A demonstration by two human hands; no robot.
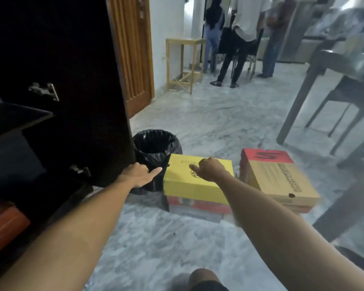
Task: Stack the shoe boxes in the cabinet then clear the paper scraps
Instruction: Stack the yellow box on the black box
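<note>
**Both hands reaching toward the yellow shoe box**

The left hand [138, 173] is stretching forward with its fingers extended and together, empty, lying in front of the black-lined waste bin [156, 152] and just beside the left edge of the yellow shoe box [195, 181]. The right hand [210, 169] is hovering over the lid of that box, fingers loosely curled and one finger pointing left; whether it is touching the lid cannot be told. It is gripping nothing.

The yellow shoe box is sitting on top of a red and white shoe box [198, 208] on the marble floor [166, 248]. Just to the right, a brown cardboard shoe box with a red end [275, 175] is resting tilted on another box beneath it. The dark cabinet [57, 80] is standing open at the left, its door [76, 127] swung outward beside the bin, with an orange box [4, 225] showing low inside.

Three people are standing in the background near a light wooden stand [183, 61]. A dark table [334, 66] is occupying the right side.
</note>
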